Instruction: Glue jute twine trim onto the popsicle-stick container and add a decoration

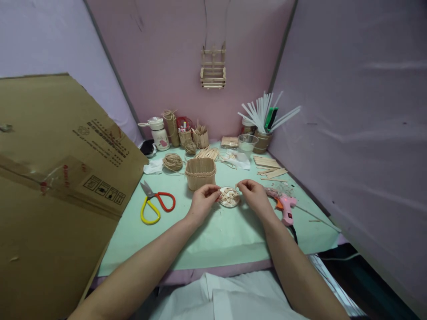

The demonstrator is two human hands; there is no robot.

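A small round dish [229, 202] holding pale wooden bits lies on the green tabletop between my two hands. My left hand [204, 201] is at its left rim, thumb and fingers pinched together; whether they grip the rim or a small piece cannot be made out. On the other side, my right hand [255, 195] pinches something tiny and pale over the dish's right edge. Just behind my left hand stands a basket made of wooden sticks [200, 174] with a braided rim. A pink glue gun [286, 206] rests to the right of my right hand.
Scissors with red and yellow handles [154, 202] lie at left, beside a large cardboard sheet [60, 186]. Behind are a twine coil [172, 162], a white bottle [159, 134], a plastic cup [247, 144], glue sticks in a pot [262, 142] and loose wooden sticks [267, 162].
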